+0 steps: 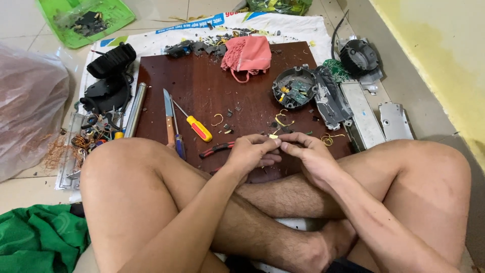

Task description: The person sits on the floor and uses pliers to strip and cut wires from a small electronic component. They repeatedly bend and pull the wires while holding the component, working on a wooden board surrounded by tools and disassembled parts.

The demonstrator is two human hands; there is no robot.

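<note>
- I see both hands meeting low over the near edge of the dark board [202, 81], between my crossed knees.
- The small yellowish part [273, 136] sits right between the two sets of fingertips, touching both; it is too small for me to tell its long axis or what kind of piece it is.
- My left hand [251, 151] comes in from the left with its fingers curled, thumb and forefinger pinched narrow on the part's left side.
- My right hand [305, 151] comes in from the right, knuckles up, fingertips closed narrow on the part's right side; neither hand is clearly the nearer, they share it evenly.
- Both forearms cross over my shins, wrists bent inward toward each other.
- Red-handled pliers [216, 149] lie on the board just left of my left hand, almost touching the wrist.
- Further left lie a knife [168, 114] and a yellow-handled screwdriver [194, 125], well apart from the fingers.
- Curls of yellow wire [284, 120] lie on the board just beyond the pinch.
- An opened round housing [294, 87] with a circuit board inside stands beyond that, and a pink cloth [247, 54] at the far edge.
</note>
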